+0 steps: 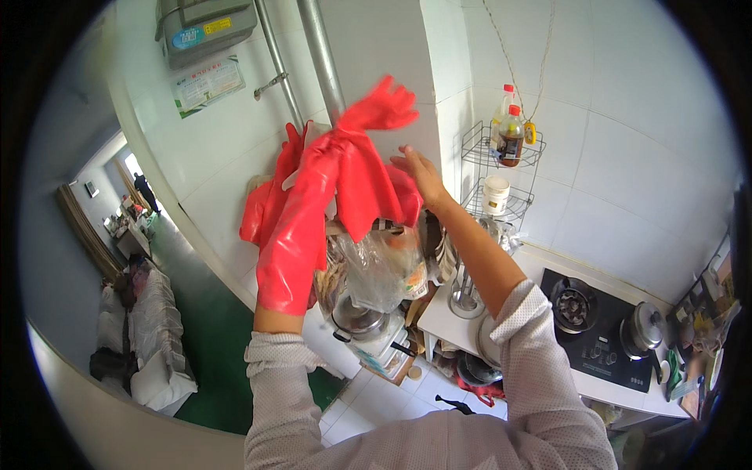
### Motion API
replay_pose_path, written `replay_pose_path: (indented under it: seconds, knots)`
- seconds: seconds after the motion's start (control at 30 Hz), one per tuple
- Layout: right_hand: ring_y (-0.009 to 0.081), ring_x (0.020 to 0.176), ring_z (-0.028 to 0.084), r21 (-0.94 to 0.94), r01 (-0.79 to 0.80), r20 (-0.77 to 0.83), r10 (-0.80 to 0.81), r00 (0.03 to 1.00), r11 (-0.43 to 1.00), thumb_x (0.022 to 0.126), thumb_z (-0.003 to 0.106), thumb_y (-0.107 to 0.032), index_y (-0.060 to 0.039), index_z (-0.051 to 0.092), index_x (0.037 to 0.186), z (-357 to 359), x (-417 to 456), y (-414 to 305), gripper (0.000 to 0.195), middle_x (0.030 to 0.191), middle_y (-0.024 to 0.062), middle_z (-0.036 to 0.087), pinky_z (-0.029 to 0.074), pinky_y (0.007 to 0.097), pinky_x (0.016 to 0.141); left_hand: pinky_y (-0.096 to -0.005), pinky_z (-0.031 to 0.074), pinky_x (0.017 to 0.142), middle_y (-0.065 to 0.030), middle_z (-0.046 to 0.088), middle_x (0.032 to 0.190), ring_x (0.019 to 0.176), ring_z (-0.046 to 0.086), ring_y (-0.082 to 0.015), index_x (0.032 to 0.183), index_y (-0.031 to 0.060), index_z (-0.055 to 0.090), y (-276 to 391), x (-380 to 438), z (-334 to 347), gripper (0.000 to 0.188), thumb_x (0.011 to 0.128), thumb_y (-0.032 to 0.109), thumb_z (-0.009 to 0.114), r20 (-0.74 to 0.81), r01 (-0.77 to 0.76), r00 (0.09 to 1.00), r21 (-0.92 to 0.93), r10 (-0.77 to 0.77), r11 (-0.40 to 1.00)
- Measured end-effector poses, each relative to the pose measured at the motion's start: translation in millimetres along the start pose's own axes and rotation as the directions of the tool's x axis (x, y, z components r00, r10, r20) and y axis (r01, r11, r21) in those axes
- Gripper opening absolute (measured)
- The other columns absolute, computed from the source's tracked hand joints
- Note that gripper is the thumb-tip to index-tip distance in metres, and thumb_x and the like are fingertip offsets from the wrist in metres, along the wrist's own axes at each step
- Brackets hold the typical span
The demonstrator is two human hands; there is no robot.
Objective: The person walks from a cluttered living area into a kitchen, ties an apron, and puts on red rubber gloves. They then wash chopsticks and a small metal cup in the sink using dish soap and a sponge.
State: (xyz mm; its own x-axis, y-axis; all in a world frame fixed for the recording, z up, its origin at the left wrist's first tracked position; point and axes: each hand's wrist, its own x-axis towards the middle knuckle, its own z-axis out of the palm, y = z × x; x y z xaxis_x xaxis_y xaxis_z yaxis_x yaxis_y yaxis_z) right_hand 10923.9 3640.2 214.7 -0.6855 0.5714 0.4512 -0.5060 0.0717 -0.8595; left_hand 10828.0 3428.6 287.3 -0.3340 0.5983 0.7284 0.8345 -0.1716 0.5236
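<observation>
My left hand wears a long red rubber glove that reaches most of the way up the forearm. Its fingers are closed around a second red rubber glove, whose fingers point up and right while its wide cuff hangs down. My right hand is bare, with fingers apart, just right of the hanging cuff; whether it touches the rubber is not clear. Behind the gloved arm, more red rubber hangs beside the metal pipes. Below the gloves hang clear plastic bags, partly covered by the red cuff.
A wire rack holds bottles and a white tub. On the right counter sit a gas hob and a lidded pot. Another pot stands low ahead. Through the left opening are a covered sofa and a distant person.
</observation>
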Motion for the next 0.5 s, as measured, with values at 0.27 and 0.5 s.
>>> replay_pose_path:
  seconds: [0.27, 0.5]
  knots:
    - [0.0301, 0.107, 0.061, 0.618, -0.121, -0.069, 0.207, 0.976, 0.777, 0.093, 0.051, -0.017, 0.0038, 0.056, 0.117, 23, -39, -81, 0.032, 0.116, 0.0177, 0.063, 0.047, 0.0433, 0.097, -0.0432, 0.044, 0.101, -0.0160, 0.058, 0.128, 0.120, 0.053, -0.0347, 0.129, 0.0060, 0.056, 56, -24, 42, 0.046, 0.085, 0.009, 0.069, 0.164, -0.493, 0.870, 0.260, 0.465, 0.831]
    - [0.0398, 0.117, 0.058, 0.556, -0.004, 0.082, -0.050, 0.995, 0.831, 0.084, 0.050, -0.015, 0.0082, 0.043, 0.134, -58, -83, -96, 0.055, 0.131, 0.0225, 0.058, 0.041, 0.0481, 0.108, -0.0346, 0.046, 0.098, -0.0114, 0.060, 0.130, 0.117, 0.058, -0.0237, 0.133, 0.0030, 0.055, 100, -48, -1, 0.045, 0.090, 0.010, 0.067, -0.209, -0.160, 0.956, 0.224, 0.208, 0.961]
